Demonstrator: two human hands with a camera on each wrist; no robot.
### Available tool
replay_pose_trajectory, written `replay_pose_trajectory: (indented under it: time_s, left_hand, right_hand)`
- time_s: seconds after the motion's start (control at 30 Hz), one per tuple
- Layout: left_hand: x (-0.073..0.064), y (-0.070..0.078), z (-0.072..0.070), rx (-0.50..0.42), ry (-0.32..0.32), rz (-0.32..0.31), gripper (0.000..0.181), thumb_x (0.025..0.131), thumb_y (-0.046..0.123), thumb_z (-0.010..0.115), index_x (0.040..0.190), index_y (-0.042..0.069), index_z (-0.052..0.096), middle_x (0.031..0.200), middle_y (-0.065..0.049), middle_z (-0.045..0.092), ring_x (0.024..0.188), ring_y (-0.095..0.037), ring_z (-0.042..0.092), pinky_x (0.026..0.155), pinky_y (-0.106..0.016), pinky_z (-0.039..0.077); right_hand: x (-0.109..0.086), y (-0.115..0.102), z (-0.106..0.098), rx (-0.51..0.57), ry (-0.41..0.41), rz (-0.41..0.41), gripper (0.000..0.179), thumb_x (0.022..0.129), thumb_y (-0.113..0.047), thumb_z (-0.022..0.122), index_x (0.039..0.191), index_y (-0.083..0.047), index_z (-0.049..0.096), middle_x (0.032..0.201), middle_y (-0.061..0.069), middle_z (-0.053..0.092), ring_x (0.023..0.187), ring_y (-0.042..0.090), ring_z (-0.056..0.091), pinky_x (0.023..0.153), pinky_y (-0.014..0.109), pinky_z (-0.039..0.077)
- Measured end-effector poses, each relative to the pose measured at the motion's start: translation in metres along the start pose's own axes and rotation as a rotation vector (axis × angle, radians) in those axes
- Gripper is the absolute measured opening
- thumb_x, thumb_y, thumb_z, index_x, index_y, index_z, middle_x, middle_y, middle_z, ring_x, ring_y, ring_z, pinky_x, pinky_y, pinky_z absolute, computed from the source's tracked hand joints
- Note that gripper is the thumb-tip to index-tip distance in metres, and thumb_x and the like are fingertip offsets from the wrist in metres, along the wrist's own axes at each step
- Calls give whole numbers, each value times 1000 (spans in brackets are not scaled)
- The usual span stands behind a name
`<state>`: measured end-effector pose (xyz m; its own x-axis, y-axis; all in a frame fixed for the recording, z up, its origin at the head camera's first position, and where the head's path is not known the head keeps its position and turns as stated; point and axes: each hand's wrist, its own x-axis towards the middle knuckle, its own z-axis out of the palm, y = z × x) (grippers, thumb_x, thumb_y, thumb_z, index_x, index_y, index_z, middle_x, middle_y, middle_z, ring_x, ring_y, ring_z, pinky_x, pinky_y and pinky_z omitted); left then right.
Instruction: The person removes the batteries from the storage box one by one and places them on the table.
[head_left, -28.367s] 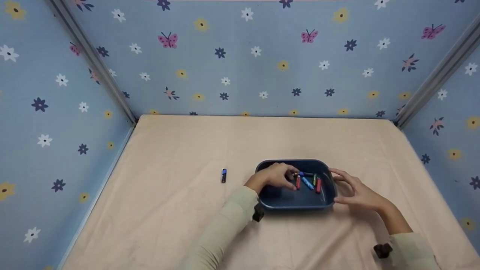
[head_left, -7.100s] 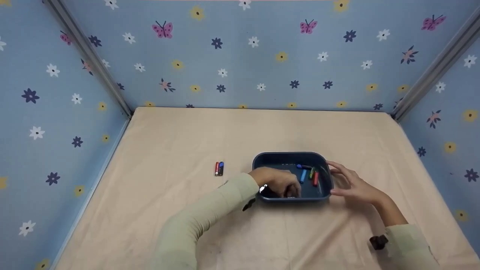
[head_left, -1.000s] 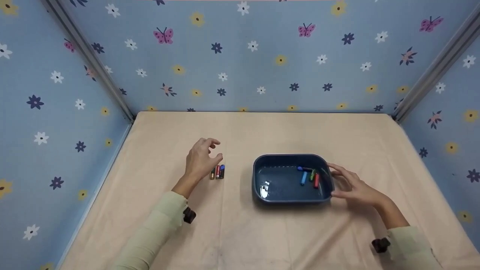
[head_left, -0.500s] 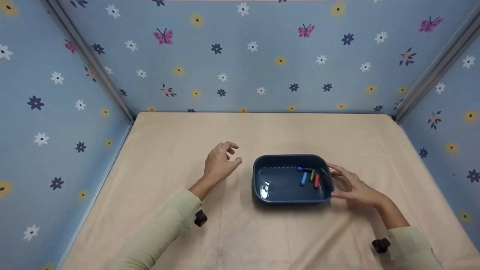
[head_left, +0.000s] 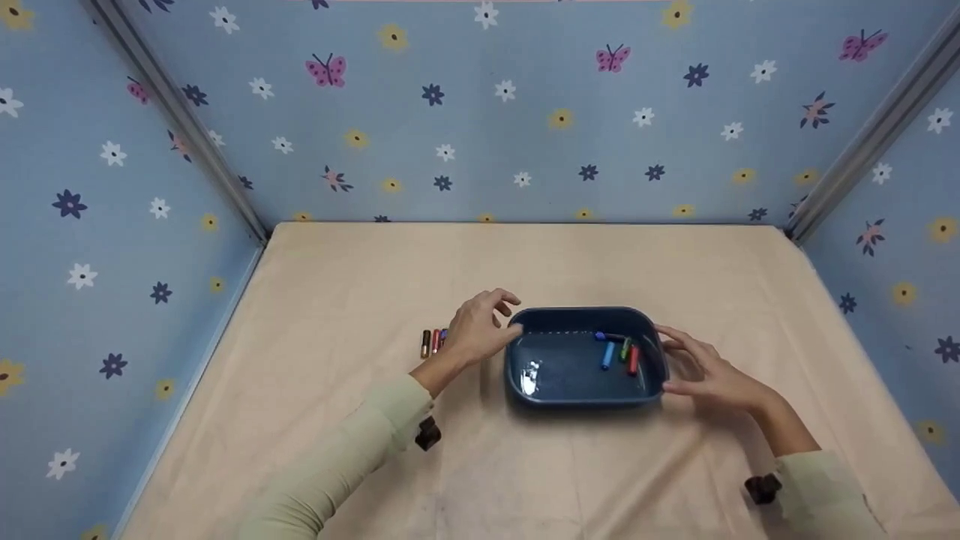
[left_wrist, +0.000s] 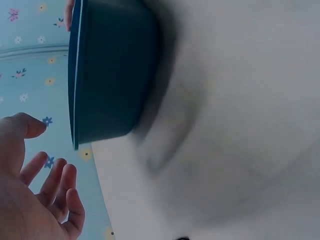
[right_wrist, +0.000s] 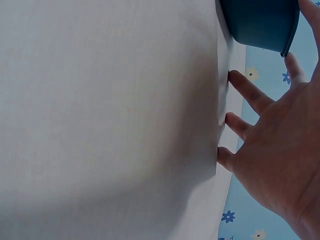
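A dark blue rectangular tub [head_left: 585, 403] stands on the table; its outer wall [left_wrist: 115, 75] fills much of the left wrist view. Inside, toward the right, lie a light blue battery [head_left: 607, 355], a green one, a red battery [head_left: 634, 360] and a dark one with a blue end [head_left: 612, 337]. My left hand [head_left: 480, 328] hovers at the tub's left rim, fingers loosely bent and holding nothing. With spread fingers, my right hand [head_left: 709, 379] touches the tub's right side. Left of the tub, a black-and-gold battery [head_left: 426, 343] lies beside a red battery [head_left: 436, 342] and a partly hidden blue-topped one.
A cream cloth [head_left: 360, 285] covers the table, with creases near the front. Blue flowered panels [head_left: 480, 112] enclose the back and both sides. Grey metal posts [head_left: 180, 112] mark the back corners.
Over the last second my left hand has moved right from the battery row to the tub. Earlier, the row grew from one battery to three. The right hand stays at the tub.
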<state>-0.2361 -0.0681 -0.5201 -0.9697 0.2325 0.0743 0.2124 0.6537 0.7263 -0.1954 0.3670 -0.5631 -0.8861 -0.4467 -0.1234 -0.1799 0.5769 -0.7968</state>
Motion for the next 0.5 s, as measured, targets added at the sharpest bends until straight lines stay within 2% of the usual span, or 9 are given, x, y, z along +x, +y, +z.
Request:
replay_pose_trajectory:
  time_s: [0.23,0.4,0.5]
  left_hand:
    - [6,18,10,-61,-79,35,40,99,22,81,137,14,75,124,-11,79,103,-24,73,93,-39,56]
    - [13,26,12,-183,-217,23,44,101,21,82,143,11,72,127,-15,79,103,-22,72,94,-36,58]
    - [17,28,14,-209,-310,32,52,102,25,82,150,11,69,134,-17,78,112,-26,74,101,-39,61]
  right_hand:
    - [1,0,-1,-15,1,-27,90,101,-22,83,177,-26,34,172,27,49,164,61,28,118,96,7]
    - [1,1,-1,-24,3,-26,90,101,-22,83,177,-26,35,170,28,52,164,61,24,118,96,7]
    - [1,2,-1,-26,5,-27,90,100,-22,84,176,-26,35,169,28,53,164,61,24,118,95,9]
